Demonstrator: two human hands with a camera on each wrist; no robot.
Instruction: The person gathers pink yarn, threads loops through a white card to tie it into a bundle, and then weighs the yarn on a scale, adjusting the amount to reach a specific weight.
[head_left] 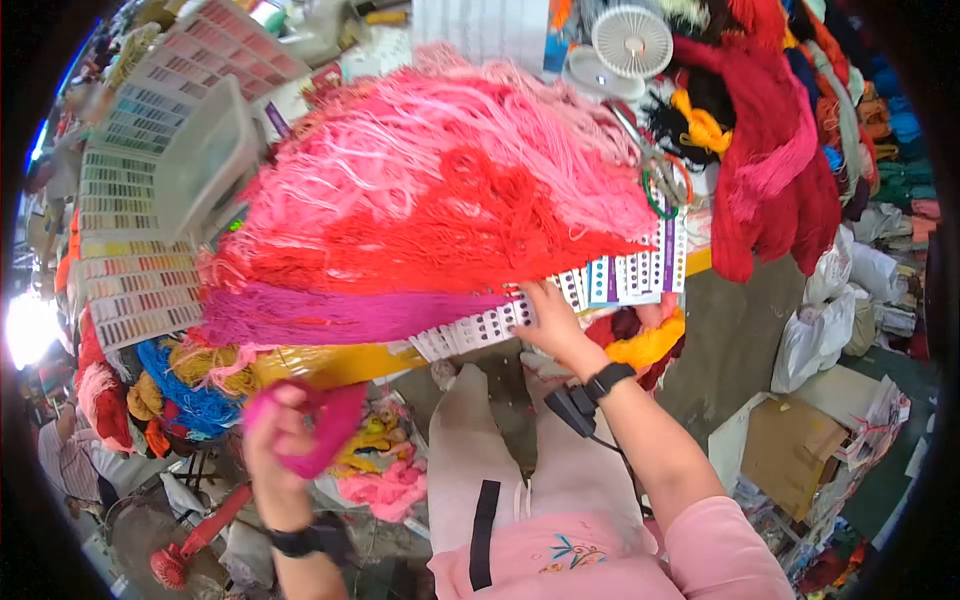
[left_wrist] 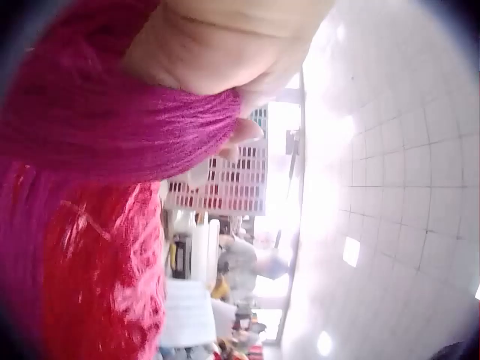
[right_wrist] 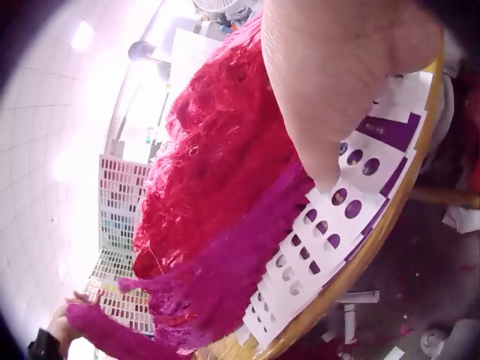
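Note:
My left hand [head_left: 278, 435] grips a hank of magenta yarn [head_left: 330, 430], which hangs in a loop in front of the table's left end. The left wrist view shows this yarn [left_wrist: 120, 142] wrapped in the fingers. My right hand [head_left: 550, 320] rests at the table's front edge, fingers and thumb spread at the right tip of a purple-magenta yarn bundle [head_left: 340, 316]. In the right wrist view its thumb [right_wrist: 324, 169] touches a row of white punched cards [right_wrist: 330, 232] beside the yarn ends. Behind that bundle lie red yarn [head_left: 430, 235] and pink yarn [head_left: 390, 120].
A shade-card board [head_left: 130, 200] and a white plastic bin [head_left: 205, 155] stand at the left. Scissors [head_left: 665, 185] and a white fan [head_left: 632, 42] lie at the back right, beside dark red hanks [head_left: 755, 150]. The yellow table edge [head_left: 320, 365] runs along the front.

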